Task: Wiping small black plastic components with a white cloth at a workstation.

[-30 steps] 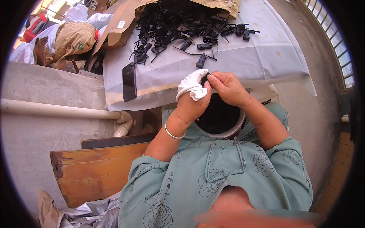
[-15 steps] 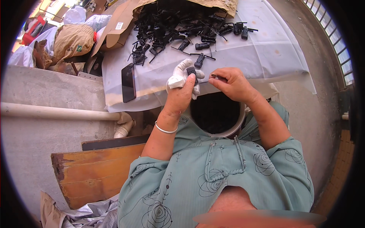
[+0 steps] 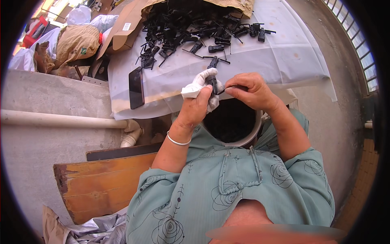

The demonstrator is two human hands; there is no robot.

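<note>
My left hand, in a white glove that leaves the thumb bare, is closed on a small black plastic part above the near edge of the covered table. My right hand is bare and pinches a slim dark tool; most of it is hidden in the fingers, so its kind cannot be told. A thin black strip runs between the tool and the lower end of the part. Below both hands, between my knees, stands a pale-rimmed bucket with a dark inside.
A heap of similar black parts with thin stems covers the table's far side, before a brown paper sack. A dark phone lies on the white sheet at left. Beyond are a cardboard box and stuffed bags.
My left hand has lowered slightly and shifted right, with the black part nearer my right hand. The right hand has stayed almost in place, and the tool now reaches toward the part.
</note>
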